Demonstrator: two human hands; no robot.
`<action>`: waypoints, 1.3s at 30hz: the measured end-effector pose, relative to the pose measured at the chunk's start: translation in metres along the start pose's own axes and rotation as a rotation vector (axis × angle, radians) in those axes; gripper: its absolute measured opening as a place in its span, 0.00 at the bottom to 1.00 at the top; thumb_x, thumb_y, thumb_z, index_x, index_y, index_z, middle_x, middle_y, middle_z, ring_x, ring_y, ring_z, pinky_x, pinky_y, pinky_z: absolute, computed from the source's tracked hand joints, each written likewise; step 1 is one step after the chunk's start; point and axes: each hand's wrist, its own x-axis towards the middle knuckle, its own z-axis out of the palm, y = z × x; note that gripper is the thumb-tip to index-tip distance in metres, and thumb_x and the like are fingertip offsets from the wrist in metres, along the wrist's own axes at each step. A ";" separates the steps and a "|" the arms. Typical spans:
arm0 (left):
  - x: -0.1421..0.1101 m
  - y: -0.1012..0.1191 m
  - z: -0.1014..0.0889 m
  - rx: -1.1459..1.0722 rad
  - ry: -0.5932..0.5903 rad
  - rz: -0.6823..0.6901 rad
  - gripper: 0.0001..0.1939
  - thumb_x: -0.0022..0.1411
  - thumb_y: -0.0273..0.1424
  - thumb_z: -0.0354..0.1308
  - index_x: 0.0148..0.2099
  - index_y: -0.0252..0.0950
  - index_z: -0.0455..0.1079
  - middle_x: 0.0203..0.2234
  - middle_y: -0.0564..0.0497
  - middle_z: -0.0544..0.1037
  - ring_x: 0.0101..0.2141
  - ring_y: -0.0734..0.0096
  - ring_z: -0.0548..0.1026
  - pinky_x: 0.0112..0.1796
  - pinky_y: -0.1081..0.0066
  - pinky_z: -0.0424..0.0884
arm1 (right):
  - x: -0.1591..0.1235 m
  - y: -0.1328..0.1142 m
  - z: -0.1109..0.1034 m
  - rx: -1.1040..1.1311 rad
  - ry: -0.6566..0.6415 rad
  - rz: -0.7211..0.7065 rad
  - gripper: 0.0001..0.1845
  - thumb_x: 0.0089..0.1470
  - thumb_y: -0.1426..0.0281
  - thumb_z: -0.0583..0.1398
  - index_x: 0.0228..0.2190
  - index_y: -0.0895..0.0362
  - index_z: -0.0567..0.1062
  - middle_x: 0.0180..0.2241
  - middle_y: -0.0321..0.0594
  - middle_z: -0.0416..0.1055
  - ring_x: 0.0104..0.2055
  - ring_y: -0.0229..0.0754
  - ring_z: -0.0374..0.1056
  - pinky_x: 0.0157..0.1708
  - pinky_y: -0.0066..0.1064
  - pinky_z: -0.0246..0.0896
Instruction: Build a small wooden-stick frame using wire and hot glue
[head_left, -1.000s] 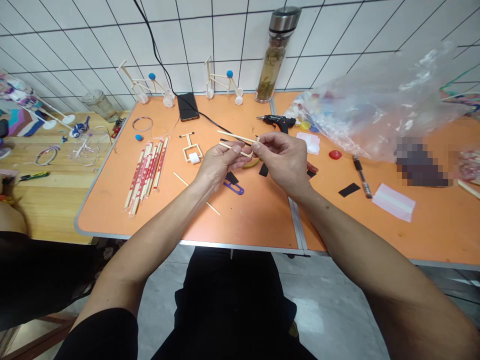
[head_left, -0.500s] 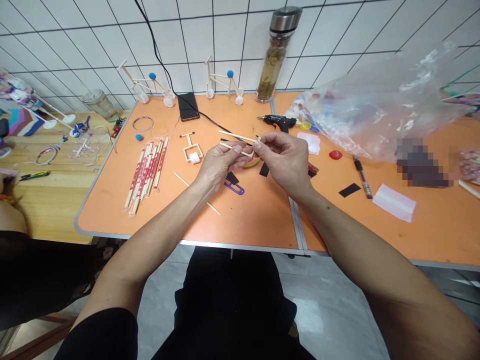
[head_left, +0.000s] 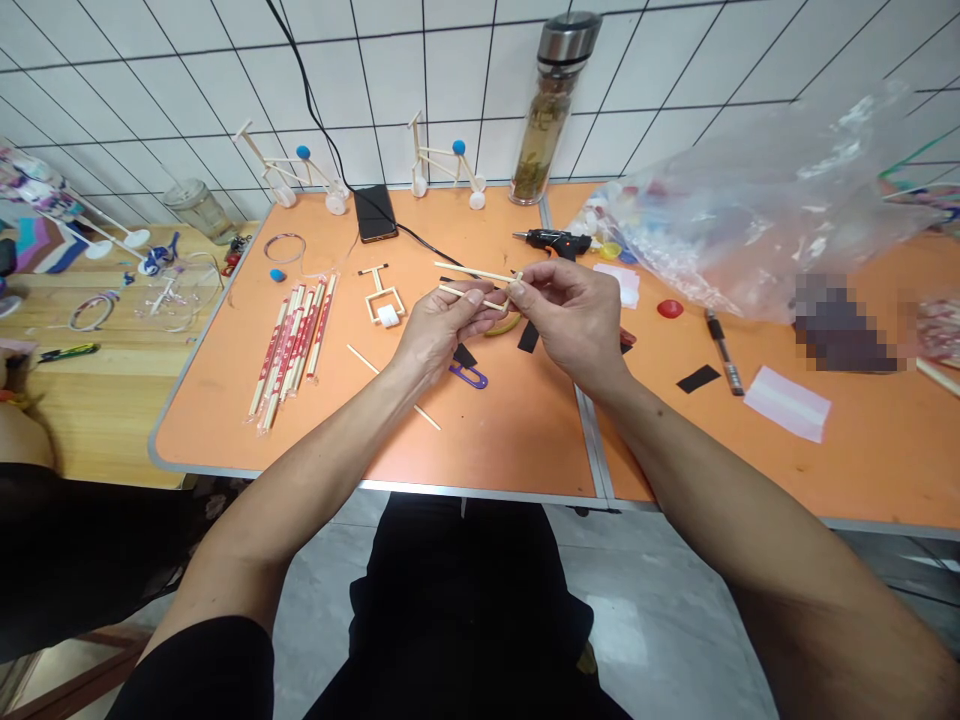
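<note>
Head camera: almost nothing has shifted over the last second; both hands stay together above the orange table (head_left: 510, 430), so the work seems to be at a steadying pause rather than a new step. Left hand (head_left: 450, 322) pinches the lower arm of what looks like a U-shaped wooden-stick frame (head_left: 471, 271) between thumb and fingers; right hand (head_left: 571, 318) grips its cornered end, thumb and forefinger closed. That frame hangs clear of the tabletop, with the glue gun (head_left: 556, 242) lying beyond the right hand.
</note>
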 end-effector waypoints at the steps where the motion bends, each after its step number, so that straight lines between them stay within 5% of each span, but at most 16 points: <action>1: 0.000 0.000 0.000 -0.004 -0.010 0.007 0.12 0.72 0.36 0.78 0.50 0.36 0.84 0.46 0.44 0.93 0.47 0.64 0.93 0.50 0.73 0.86 | 0.000 -0.001 0.000 0.001 0.000 -0.001 0.23 0.62 0.43 0.76 0.33 0.48 0.83 0.32 0.38 0.81 0.35 0.46 0.79 0.36 0.40 0.77; 39: 0.004 -0.003 -0.006 0.018 -0.032 0.036 0.15 0.71 0.38 0.79 0.51 0.35 0.84 0.46 0.43 0.93 0.45 0.65 0.93 0.47 0.75 0.86 | -0.002 0.007 0.001 -0.035 0.012 -0.005 0.24 0.63 0.43 0.75 0.35 0.50 0.83 0.34 0.38 0.83 0.34 0.44 0.79 0.31 0.36 0.73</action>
